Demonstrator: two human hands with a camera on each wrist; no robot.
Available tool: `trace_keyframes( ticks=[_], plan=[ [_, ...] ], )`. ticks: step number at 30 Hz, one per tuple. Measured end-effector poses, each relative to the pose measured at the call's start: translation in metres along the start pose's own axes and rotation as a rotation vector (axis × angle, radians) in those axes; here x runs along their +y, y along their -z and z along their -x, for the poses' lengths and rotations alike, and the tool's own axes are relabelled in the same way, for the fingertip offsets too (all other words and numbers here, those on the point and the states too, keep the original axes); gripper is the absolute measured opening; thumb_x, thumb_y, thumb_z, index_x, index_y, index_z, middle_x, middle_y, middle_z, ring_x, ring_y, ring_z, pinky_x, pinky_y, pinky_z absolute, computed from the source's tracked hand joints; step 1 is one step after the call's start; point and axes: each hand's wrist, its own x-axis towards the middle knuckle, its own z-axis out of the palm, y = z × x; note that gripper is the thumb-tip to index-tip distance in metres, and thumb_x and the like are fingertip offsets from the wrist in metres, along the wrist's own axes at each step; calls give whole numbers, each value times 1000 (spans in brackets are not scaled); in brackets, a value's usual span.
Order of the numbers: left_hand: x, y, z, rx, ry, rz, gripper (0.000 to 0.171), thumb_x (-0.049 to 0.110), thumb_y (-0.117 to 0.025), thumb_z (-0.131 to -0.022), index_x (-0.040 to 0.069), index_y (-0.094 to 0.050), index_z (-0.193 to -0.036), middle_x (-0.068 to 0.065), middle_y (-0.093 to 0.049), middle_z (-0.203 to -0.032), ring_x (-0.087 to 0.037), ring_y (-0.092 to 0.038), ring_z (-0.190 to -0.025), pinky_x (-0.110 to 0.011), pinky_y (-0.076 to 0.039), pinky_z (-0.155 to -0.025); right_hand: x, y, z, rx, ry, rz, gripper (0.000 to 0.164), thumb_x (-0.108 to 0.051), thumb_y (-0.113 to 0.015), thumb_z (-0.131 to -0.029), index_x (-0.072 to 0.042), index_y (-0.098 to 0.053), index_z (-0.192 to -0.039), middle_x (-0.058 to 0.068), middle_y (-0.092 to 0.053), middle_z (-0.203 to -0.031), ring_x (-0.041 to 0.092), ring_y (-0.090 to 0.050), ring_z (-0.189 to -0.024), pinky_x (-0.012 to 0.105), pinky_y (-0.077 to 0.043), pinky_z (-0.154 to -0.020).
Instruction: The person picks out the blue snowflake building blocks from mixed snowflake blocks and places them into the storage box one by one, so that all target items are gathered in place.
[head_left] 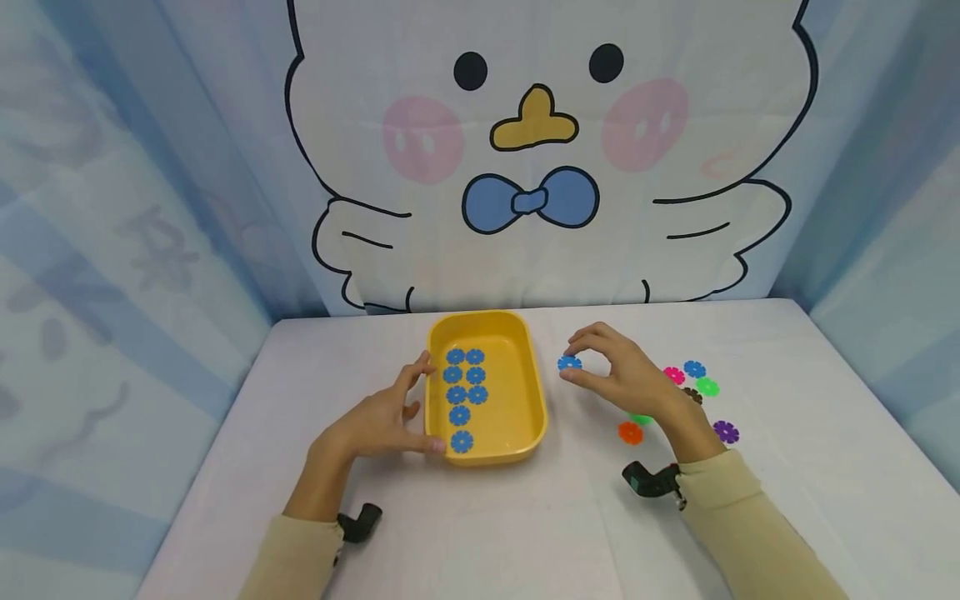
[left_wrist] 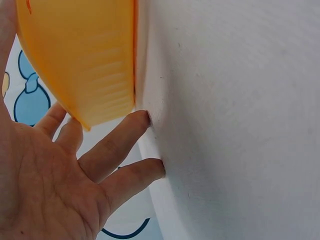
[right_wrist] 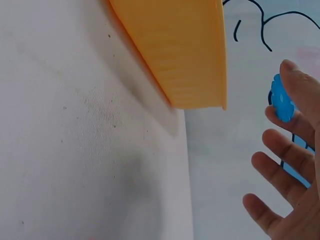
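My right hand [head_left: 633, 371] pinches a blue snowflake disc [head_left: 569, 363] between thumb and index finger, raised to the right of the yellow tray [head_left: 512, 392]. In the right wrist view that blue disc [right_wrist: 283, 100] shows at the fingertips, with the other fingers spread loosely. My left hand [head_left: 375, 419] rests against the tray's left side, its thumb at the near left rim and a fingertip farther up. Seen from the left wrist, its fingers are spread, two with tips by the tabletop. Several blue discs [head_left: 460, 416] lie inside the tray, in two columns along its left half.
Loose snowflake discs lie on the white table [head_left: 525, 533] around my right forearm: orange [head_left: 631, 432], purple [head_left: 726, 431], blue [head_left: 695, 368], pink [head_left: 674, 375], green [head_left: 707, 387] and a partly hidden brown one [head_left: 693, 395]. A printed curtain [head_left: 525, 267] hangs behind the table.
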Motion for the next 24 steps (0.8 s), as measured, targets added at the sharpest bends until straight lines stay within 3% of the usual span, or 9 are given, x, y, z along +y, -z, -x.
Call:
trace_keyframes(
  ticks=[5, 12, 19, 24],
  plan=[
    [-1, 0, -1, 2, -4, -12, 125, 57, -91, -70, 33, -11, -163, -1, -15, -173, -33, -58, -134, -53, -46, -112, -5, -3, -4, -3, 3, -21, 29, -37, -78, -92, -18, -71, -113, 3, -59, -131, 26, -55, -126, 55, -49, -109],
    [-2, 0, -1, 4, 5, -8, 123, 56, -91, -70, 34, -13, -162, -3, -15, -172, -32, -58, -134, -53, -47, -111, -15, -12, -15, -7, 51, -55, 28, -35, -78, -93, -17, -71, -113, 7, -60, -130, 26, -55, -125, 55, -49, -109],
    [-2, 0, -4, -9, -5, 0, 120, 55, -91, -70, 32, -16, -161, 12, -5, -173, -32, -57, -135, -51, -47, -111, -22, -21, -23, -22, 81, -85, 26, -32, -79, -93, -17, -71, -112, 5, -60, -130, 25, -56, -123, 54, -49, -109],
    [-1, 1, -4, -5, 0, -6, 120, 55, -92, -70, 33, -17, -161, 12, -6, -173, -32, -57, -135, -51, -47, -111, -26, -27, -28, -31, 107, -108, 25, -31, -78, -93, -17, -71, -112, 4, -60, -129, 23, -56, -123, 52, -49, -110]
  ],
)
